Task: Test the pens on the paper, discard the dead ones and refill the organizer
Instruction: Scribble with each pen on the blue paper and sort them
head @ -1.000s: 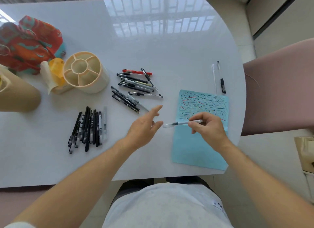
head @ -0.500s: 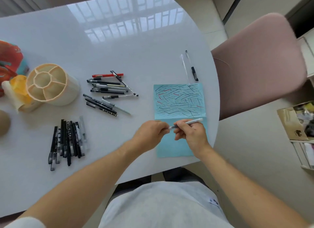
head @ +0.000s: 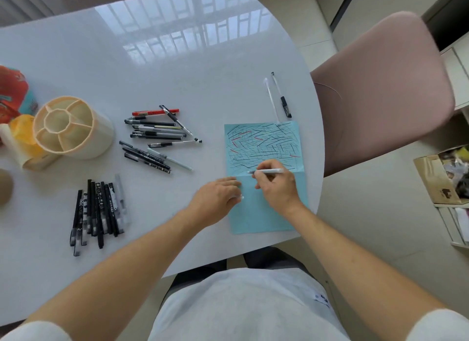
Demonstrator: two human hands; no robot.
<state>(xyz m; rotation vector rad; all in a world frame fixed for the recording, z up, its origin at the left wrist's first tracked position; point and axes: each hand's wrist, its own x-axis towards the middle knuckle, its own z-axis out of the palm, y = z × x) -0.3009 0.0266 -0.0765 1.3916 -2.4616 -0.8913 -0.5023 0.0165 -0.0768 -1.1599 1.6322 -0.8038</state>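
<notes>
A light blue paper (head: 266,213) lies at the table's near right edge, its upper half covered in black and red test strokes. My right hand (head: 279,186) grips a white pen (head: 269,171) with its tip on the paper at the fold line. My left hand (head: 218,196) rests at the paper's left edge, fingers curled round what looks like the pen's clear cap. The cream compartment organizer (head: 101,130) stands empty at the left. Loose pens (head: 157,130) lie in a pile mid-table, with a row of black pens (head: 99,211) nearer me.
Two pens (head: 279,94) lie apart beyond the paper near the table's right edge. A colourful bag (head: 12,92) and a yellow packet (head: 22,130) sit behind the organizer. A pink chair (head: 380,87) stands to the right, and a cardboard box (head: 441,180) sits on the floor.
My left hand came to the pen, pulled off its cap and dropped to the paper's edge. My right hand turned the pen and set its tip on the paper. The view swung right.
</notes>
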